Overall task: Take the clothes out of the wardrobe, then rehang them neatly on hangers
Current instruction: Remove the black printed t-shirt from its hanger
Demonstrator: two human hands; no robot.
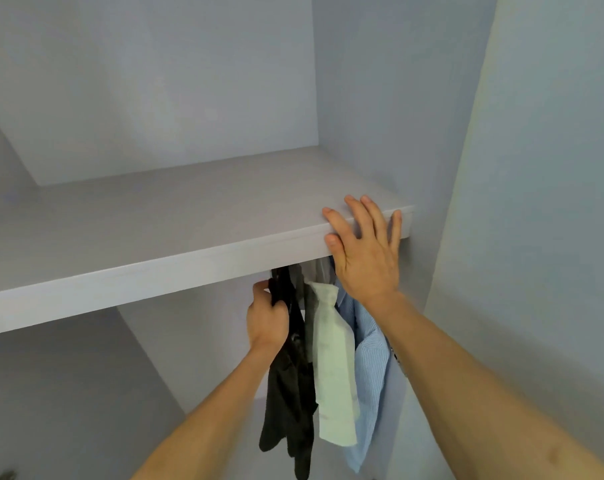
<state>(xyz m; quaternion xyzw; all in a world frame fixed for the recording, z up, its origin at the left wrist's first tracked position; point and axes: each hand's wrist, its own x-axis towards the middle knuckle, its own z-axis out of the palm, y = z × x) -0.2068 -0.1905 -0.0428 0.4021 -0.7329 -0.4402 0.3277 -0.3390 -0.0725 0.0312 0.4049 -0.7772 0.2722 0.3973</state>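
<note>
The left hand (267,320) curls its fingers (261,289) round the top of the black garment (290,393), which hangs under the wardrobe shelf (155,244). The right hand (363,251) rests flat on the shelf edge, fingers spread and holding nothing. It probably needs lifting off its hidden support before being drawn out. Three garments show plainly: one black, one cream garment (333,368) and one blue striped shirt (371,368), with perhaps a grey fourth behind.
</note>
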